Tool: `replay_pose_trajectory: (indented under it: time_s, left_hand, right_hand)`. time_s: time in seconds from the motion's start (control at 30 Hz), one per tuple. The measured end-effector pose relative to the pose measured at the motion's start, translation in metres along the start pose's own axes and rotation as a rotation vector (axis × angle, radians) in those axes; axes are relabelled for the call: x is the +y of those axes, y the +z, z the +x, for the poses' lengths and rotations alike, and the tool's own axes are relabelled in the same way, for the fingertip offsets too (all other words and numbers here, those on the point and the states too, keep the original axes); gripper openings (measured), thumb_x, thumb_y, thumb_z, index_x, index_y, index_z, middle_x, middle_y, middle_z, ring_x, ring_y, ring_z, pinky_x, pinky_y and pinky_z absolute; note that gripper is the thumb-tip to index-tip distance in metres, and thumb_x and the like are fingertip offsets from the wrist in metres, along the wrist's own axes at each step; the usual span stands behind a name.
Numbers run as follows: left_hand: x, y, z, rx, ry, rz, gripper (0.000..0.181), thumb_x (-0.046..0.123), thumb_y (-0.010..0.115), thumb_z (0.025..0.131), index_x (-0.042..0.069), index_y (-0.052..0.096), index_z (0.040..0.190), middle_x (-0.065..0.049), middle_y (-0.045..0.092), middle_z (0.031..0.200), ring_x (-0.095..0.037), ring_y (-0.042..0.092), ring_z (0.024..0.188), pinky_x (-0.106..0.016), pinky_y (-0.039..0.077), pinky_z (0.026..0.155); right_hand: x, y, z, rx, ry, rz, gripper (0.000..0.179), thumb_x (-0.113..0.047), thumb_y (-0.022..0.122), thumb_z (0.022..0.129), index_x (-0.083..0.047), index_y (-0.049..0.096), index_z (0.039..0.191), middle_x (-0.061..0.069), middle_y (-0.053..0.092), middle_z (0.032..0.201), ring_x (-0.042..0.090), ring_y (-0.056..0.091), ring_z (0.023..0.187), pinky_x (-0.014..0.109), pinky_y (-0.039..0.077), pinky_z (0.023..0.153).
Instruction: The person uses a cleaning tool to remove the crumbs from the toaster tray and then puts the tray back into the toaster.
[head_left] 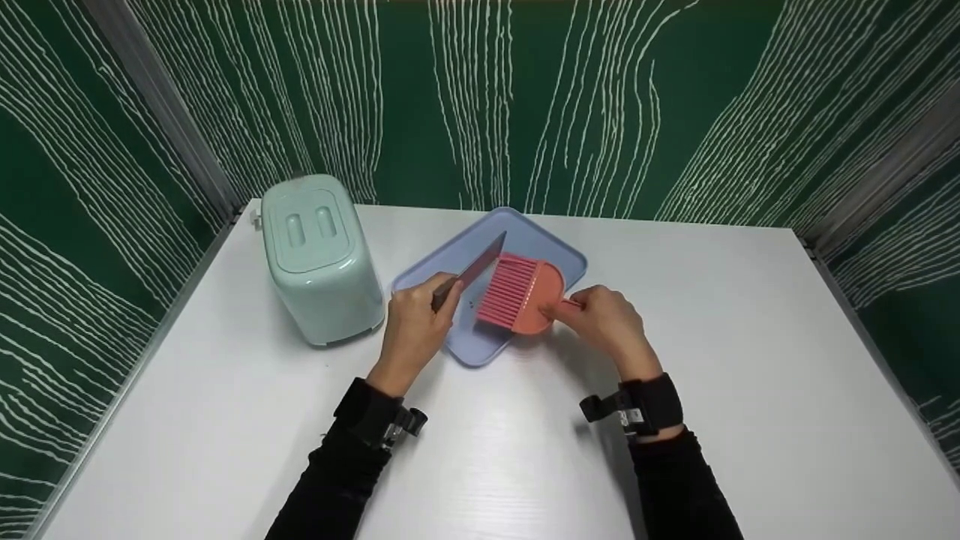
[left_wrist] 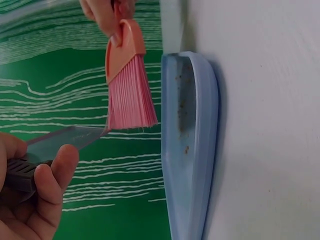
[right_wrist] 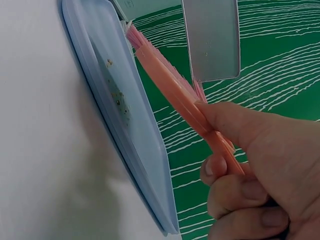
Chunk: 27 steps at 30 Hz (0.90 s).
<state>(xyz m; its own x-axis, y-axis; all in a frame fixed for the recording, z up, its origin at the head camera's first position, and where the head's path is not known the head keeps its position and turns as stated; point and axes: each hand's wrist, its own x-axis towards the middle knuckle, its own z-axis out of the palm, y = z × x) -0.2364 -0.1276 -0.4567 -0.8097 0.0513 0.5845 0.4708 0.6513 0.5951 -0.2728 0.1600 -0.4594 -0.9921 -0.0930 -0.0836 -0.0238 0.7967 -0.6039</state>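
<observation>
Above a blue rectangular plastic tray (head_left: 514, 227), a person's left hand (head_left: 418, 324) grips a flat, dark-handled grey metal plate (head_left: 482, 262), the right hand (head_left: 609, 322) an orange-and-pink plastic brush (head_left: 541, 300), crumbs (right_wrist: 119, 98) below suggesting sweeping partly done (specks (right_wrist: 206, 54) seemingly remain on the plate).

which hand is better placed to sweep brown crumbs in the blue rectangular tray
Probably the right hand: it grips the orange pink-bristled brush above the tray; the left hand holds a flat grey blade.
</observation>
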Motion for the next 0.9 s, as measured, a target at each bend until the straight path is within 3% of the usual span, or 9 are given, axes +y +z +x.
replay_pose_trajectory:
  time_s: [0.23, 0.47, 0.6, 0.9]
  left_hand:
    - [-0.004, 0.001, 0.0, 0.018, -0.011, 0.028, 0.019, 0.019, 0.068, 0.107, 0.005, 0.08, 0.105, -0.008, 0.075, 0.076, -0.015, 0.06, 0.062, -0.035, 0.051, 0.055]
    - [-0.009, 0.0, 0.001, 0.026, -0.071, 0.017, 0.022, 0.021, 0.065, 0.108, 0.005, 0.08, 0.106, -0.006, 0.069, 0.066, -0.011, 0.055, 0.054, -0.027, 0.041, 0.054]
    - [-0.01, -0.001, 0.002, 0.027, -0.104, -0.03, 0.022, 0.022, 0.065, 0.109, 0.007, 0.079, 0.101, -0.003, 0.067, 0.062, -0.01, 0.062, 0.05, -0.025, 0.042, 0.052]
    - [-0.005, -0.004, 0.002, 0.015, -0.129, -0.082, 0.023, 0.024, 0.065, 0.109, 0.007, 0.079, 0.103, -0.005, 0.073, 0.067, -0.012, 0.069, 0.049, -0.028, 0.053, 0.051]
  right_hand:
    - [-0.004, -0.004, -0.003, -0.032, -0.013, 0.04, 0.061, -0.066, 0.073, 0.092, -0.023, 0.044, 0.06, -0.01, 0.032, 0.06, 0.013, 0.039, 0.063, 0.03, 0.031, 0.059]
    - [-0.017, -0.006, -0.01, -0.04, -0.166, 0.024, 0.057, -0.057, 0.079, 0.091, -0.025, 0.043, 0.061, -0.012, 0.029, 0.059, 0.011, 0.037, 0.062, 0.03, 0.029, 0.061]
    - [-0.023, -0.003, -0.012, -0.005, -0.227, 0.001, 0.06, -0.056, 0.081, 0.09, -0.025, 0.039, 0.061, -0.012, 0.029, 0.059, 0.01, 0.033, 0.06, 0.029, 0.024, 0.059]
    - [-0.019, 0.001, -0.008, 0.002, -0.176, -0.041, 0.059, -0.056, 0.081, 0.09, -0.024, 0.04, 0.062, -0.01, 0.032, 0.058, 0.011, 0.038, 0.061, 0.03, 0.028, 0.059]
